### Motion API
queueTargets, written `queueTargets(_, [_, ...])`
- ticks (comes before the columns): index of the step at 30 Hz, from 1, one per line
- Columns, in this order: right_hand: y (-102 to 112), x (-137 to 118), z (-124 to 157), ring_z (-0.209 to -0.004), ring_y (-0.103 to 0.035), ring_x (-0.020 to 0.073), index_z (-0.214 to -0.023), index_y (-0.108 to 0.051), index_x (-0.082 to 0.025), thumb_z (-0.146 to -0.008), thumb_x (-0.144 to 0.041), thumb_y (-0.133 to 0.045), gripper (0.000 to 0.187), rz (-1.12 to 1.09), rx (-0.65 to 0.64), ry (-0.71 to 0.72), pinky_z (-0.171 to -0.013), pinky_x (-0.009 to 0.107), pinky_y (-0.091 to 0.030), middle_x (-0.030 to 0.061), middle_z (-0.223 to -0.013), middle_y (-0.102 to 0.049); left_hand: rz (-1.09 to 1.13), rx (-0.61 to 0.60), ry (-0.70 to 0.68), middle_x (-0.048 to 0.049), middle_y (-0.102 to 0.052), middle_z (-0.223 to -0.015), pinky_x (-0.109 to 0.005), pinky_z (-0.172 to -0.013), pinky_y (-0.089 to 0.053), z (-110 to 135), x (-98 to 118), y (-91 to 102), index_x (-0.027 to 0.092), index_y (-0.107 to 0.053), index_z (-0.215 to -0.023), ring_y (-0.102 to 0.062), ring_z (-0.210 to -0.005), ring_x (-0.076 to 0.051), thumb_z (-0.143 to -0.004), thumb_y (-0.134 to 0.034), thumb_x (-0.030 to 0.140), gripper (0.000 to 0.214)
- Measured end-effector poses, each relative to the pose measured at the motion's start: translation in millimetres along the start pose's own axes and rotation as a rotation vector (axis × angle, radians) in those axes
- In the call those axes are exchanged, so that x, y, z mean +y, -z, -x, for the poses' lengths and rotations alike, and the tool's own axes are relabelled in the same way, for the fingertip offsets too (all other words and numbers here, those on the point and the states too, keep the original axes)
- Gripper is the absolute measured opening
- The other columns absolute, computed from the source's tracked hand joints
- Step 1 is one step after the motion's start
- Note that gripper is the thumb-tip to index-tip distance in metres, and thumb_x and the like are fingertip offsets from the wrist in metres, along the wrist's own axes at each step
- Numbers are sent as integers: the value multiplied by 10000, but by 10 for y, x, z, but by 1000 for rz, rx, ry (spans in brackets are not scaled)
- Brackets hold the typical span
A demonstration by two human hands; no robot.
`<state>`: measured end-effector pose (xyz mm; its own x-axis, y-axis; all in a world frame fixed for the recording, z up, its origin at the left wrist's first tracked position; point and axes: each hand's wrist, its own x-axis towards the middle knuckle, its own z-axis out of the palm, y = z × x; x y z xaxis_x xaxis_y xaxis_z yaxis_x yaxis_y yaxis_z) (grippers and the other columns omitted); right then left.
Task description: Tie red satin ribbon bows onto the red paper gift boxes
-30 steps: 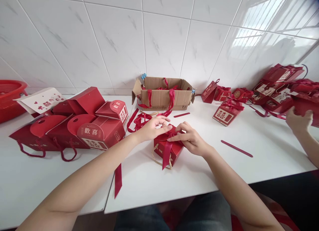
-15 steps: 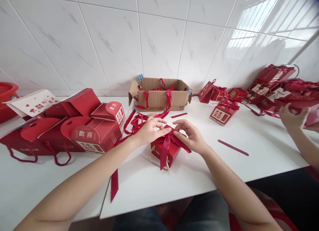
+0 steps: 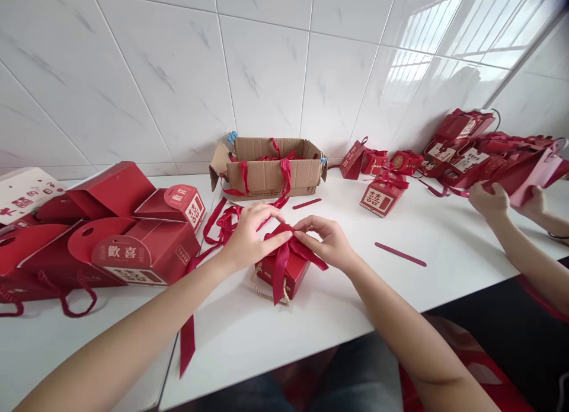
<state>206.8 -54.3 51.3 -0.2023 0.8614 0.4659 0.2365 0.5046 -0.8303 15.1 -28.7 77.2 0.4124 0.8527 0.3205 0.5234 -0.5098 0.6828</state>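
A small red gift box (image 3: pixel 297 277) stands on the white table in front of me, with a gold rope handle (image 3: pixel 262 293) hanging at its front. A dark red satin ribbon (image 3: pixel 280 272) is tied in a bow on its top, one tail hanging down the front. My left hand (image 3: pixel 251 240) is at the left of the bow, its thumb and fingers closed on the ribbon. From the right, my right hand (image 3: pixel 329 243) pinches the ribbon by the knot. The fingertips partly hide the knot.
Several red boxes (image 3: pixel 146 246) crowd the left. Loose ribbon (image 3: pixel 222 225) lies before a cardboard box (image 3: pixel 271 178). A finished box with bow (image 3: pixel 383 192), a red strip (image 3: pixel 400 254) and a heap of boxes (image 3: pixel 466 157) are to the right. Another person's hands (image 3: pixel 491 200) hold a bag there.
My view has turned slightly left. My right fingers have closed in on the knot, and both hands are nearer together. The other person's second hand and a pink bag have come into view.
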Motion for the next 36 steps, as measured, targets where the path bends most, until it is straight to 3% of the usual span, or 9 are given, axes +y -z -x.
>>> queueTargets(7, [10,-7,2,-759,-647,146,-821,-652,-190,-843,-294,-595,120,39,3,8,-734,304,-539,36,-825,-704,-187,28,-94,-17,-605,-1159,-522,-1071,-283,61,113,-38,262,-689,-705,-369,-1241,-301,-748,-651,364,117])
queueTargets(18, [56,3,-1,-778,-626,158,-811,-643,-192,-842,-261,-582,98,104,-8,52,-757,324,-514,44,-826,-683,-164,-48,-37,-23,-580,-1206,-548,-1086,-240,50,94,-21,250,-656,-663,-304,-1293,-335,-736,-631,397,166])
queueTargets(27, [143,28,-21,-776,-616,177,-797,-648,-199,-835,-372,-607,182,119,21,15,-756,350,-508,47,-816,-667,-159,-81,-7,-25,-560,-1235,-543,-1103,-223,48,87,-6,249,-659,-676,-293,-1300,-339,-729,-640,411,172])
queueTargets(30, [179,-3,-24,-762,-615,165,-816,-635,-192,-862,-374,-575,197,72,-39,-9,-724,327,-511,47,-827,-657,-119,-110,7,-34,-562,-1237,-526,-1102,-248,20,86,78,257,-671,-749,-304,-1298,-326,-754,-617,469,219])
queueTargets(33, [226,-8,-19,-824,-617,166,-959,-626,-200,-879,-366,-556,197,58,-79,-9,-801,349,-509,49,-901,-643,-82,-105,31,-29,-589,-1205,-494,-1084,-299,-21,70,234,274,-668,-852,-344,-1280,-288,-814,-544,478,241])
queueTargets(36, [272,12,-11,-942,-596,188,-1138,-581,-233,-840,-318,-613,312,119,-174,30,-901,396,-478,55,-1009,-616,-118,-228,30,-15,-581,-1225,-468,-1072,-327,-49,48,376,295,-664,-894,-334,-1298,-281,-797,-565,427,191])
